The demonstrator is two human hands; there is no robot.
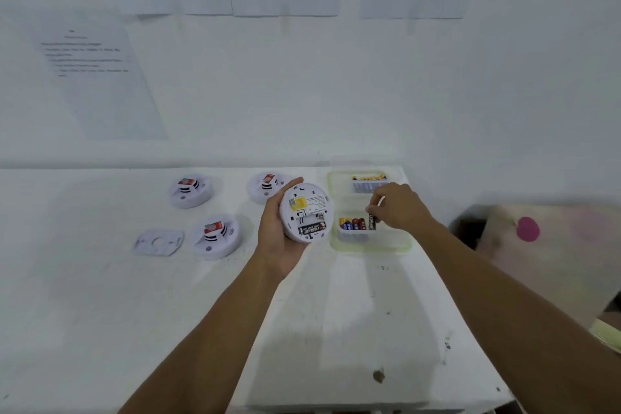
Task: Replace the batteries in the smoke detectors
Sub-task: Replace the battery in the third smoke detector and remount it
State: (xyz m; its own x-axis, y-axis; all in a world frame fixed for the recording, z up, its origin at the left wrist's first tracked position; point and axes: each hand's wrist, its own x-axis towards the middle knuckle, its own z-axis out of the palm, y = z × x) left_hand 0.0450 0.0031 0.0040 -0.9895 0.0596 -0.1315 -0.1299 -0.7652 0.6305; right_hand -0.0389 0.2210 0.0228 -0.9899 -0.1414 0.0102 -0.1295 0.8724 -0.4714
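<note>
My left hand (275,228) grips a round white smoke detector (307,212) above the table, its back turned up. Its open battery bay shows one black battery (312,229) and an empty slot beside it. My right hand (400,207) pinches a black battery (372,222) upright over a clear plastic box (369,247). Several coloured batteries (352,223) lie in the box's near compartment. More batteries (369,182) lie in its far compartment.
Three white smoke detectors lie on the white table: one (191,190) far left, one (216,236) nearer, one (265,185) behind my left hand. A white mounting plate (158,242) lies at the left. A pink object (527,228) sits off the table's right edge.
</note>
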